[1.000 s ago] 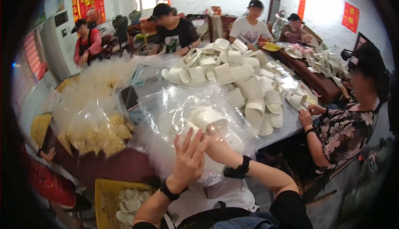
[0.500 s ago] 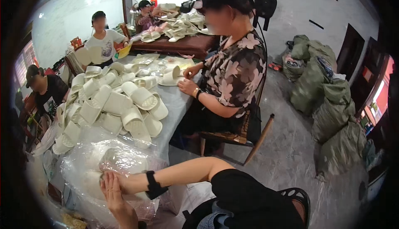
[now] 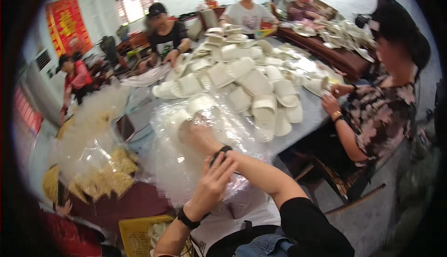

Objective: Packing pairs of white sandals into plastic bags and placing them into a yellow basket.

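My right hand (image 3: 201, 138) reaches inside a clear plastic bag (image 3: 172, 175), against pale cream slippers (image 3: 203, 102) at its far end. Plastic glare and blur hide its fingertips, so whether it grips a slipper is unclear. Over the near part of the bag, my left hand (image 3: 215, 180) lies just below my right wrist, fingers stretched out and nothing visible in them. Right beyond the bag rises a heap of cream slide slippers (image 3: 253, 77) on the plastic-covered table.
Left of the bag are plastic bags of yellowish items (image 3: 104, 178). A yellow crate (image 3: 132, 231) with slippers stands low by my left arm. At the right, a co-worker in a floral top (image 3: 379, 117) handles a slipper; other people sit around the table.
My view has swung left, bringing the yellowish bags and crate into sight. My right hand is now farther into the bag; my left hand has shifted from its back to near the wrist.
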`<state>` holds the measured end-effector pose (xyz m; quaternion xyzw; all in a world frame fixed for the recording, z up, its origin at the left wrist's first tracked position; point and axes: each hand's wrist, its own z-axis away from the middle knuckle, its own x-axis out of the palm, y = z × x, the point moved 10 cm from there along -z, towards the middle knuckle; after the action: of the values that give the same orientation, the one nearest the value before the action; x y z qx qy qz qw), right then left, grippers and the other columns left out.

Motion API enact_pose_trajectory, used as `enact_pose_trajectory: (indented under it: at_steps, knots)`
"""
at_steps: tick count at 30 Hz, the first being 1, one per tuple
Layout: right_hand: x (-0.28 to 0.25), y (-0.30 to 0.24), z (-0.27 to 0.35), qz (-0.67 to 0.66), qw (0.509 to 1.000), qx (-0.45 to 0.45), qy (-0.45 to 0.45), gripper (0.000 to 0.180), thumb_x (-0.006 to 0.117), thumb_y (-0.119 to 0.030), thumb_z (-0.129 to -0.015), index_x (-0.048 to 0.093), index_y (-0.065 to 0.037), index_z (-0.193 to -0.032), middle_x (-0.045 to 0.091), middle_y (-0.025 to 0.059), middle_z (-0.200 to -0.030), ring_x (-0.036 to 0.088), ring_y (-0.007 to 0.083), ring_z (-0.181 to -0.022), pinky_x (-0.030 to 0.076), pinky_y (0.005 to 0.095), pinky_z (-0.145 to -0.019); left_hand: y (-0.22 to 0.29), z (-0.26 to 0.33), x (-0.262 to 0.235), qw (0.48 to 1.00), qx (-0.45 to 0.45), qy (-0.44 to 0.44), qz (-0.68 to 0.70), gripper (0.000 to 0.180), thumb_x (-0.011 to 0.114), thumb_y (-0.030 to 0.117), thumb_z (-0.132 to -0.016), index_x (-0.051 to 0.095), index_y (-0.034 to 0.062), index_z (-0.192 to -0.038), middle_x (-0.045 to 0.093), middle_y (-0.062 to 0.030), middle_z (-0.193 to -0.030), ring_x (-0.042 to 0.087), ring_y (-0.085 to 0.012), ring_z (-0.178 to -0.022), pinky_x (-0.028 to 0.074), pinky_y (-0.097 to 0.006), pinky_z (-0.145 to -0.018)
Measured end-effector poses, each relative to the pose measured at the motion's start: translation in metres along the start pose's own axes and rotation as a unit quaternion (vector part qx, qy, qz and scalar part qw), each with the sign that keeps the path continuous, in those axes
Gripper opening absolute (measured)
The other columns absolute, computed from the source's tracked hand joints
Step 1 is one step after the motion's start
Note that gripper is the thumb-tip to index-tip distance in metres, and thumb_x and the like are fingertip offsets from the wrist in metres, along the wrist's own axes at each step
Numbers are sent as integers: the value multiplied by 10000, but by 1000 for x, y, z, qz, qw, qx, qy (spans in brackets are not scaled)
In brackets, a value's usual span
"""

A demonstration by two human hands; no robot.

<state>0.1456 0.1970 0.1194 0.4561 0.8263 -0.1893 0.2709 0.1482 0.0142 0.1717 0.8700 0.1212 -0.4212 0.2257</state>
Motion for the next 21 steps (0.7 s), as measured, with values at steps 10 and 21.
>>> enact_pose_trajectory:
  at_steps: [10, 21]
  knots:
    - [-70, 12, 68, -132, 974, 45, -177, 511, 676, -93, -846, 580, -33, -1345, 397, 282, -1521, 311, 495, -1443, 320, 521, -1179, -67, 29, -39, 995, -68, 53, 40, 643, 762, 64, -824, 546, 78, -1430, 469, -166, -1542, 363, -394, -1477, 278, -552, -1193]
    - [-239, 72, 81, -240, 951, 45, -192, 486, 623, 74, -820, 652, -66, -1285, 676, 145, -1272, 672, 265, -1154, 541, 372, -919, -101, 62, 38, 987, -55, -131, -72, 656, 796, 267, -829, 536, 108, -1410, 374, -187, -1592, 266, -408, -1517, 243, -585, -1202]
